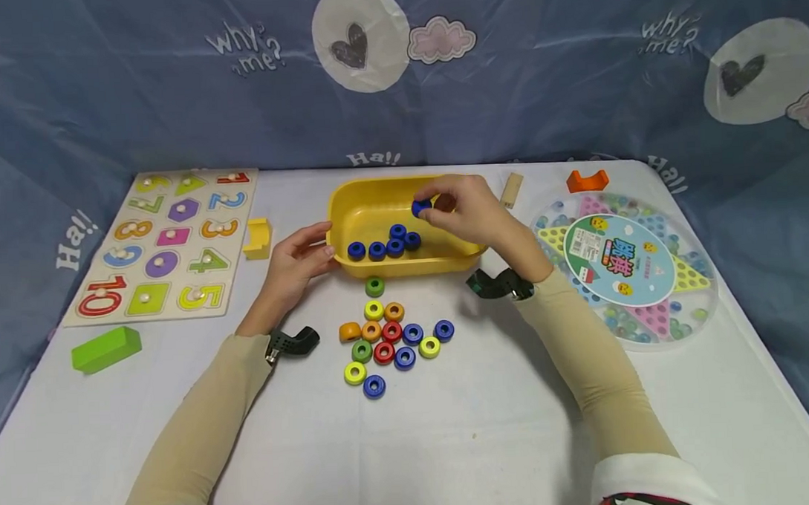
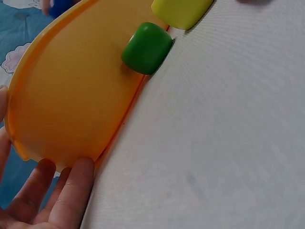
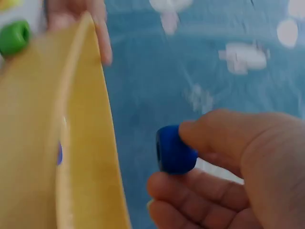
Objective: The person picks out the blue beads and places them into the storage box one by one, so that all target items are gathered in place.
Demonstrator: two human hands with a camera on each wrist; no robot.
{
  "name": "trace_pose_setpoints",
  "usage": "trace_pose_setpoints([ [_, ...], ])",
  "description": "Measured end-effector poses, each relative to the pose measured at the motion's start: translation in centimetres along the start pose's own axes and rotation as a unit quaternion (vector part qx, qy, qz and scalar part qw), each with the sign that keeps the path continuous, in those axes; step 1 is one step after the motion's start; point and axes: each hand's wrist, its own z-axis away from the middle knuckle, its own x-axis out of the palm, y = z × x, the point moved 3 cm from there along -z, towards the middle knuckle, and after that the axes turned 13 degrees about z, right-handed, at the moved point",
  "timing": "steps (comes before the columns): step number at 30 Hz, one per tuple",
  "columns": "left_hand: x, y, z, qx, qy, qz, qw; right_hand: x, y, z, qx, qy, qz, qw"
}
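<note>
A blue cloth [image 1: 539, 92] fills the top of the head view, printed "why me?" and "Ha!!". A white table [image 1: 472, 458] spreads below it. At right lies a round game board [image 1: 696, 278], whose label bears a barcode and large Chinese characters; the small print is unreadable. At upper left, a number board [image 1: 200, 278] shows coloured numerals, "10" at its lower left corner.

The yellow tray [image 1: 415, 268] sits at upper centre, its long axis running left to right. The person's left hand [image 1: 299, 258] touches the tray's left end, fingers extended rather than clamped. The right hand [image 1: 470, 209] is clamped in a pinch on a blue bead [image 1: 421, 206], held above the tray's right half; in the right wrist view its hole faces left, its axis running roughly across the frame.

A green block [image 1: 107, 350] points up and right at lower left. A yellow block [image 1: 257, 239] lies beside the number board; an orange block [image 1: 587, 181] and a wooden block [image 1: 511, 190] lie at upper right. Five blue beads [image 1: 376, 251] rest in the tray. Mixed-colour beads [image 1: 392, 332] cluster below it, mostly hole up; one orange bead [image 1: 350, 331] lies on its side.
</note>
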Motion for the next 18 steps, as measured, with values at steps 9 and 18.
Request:
trace_pose_setpoints([
  [9,-0.1,0.0,0.2,0.009,-0.005,0.006,0.9999,3.5,3.5,-1.7,0.083,-0.053,0.036,0.994],
  [18,0.0,-0.1,0.0,0.004,-0.004,-0.003,1.0000,4.6,3.7,-1.7,0.084,-0.114,0.067,0.988],
])
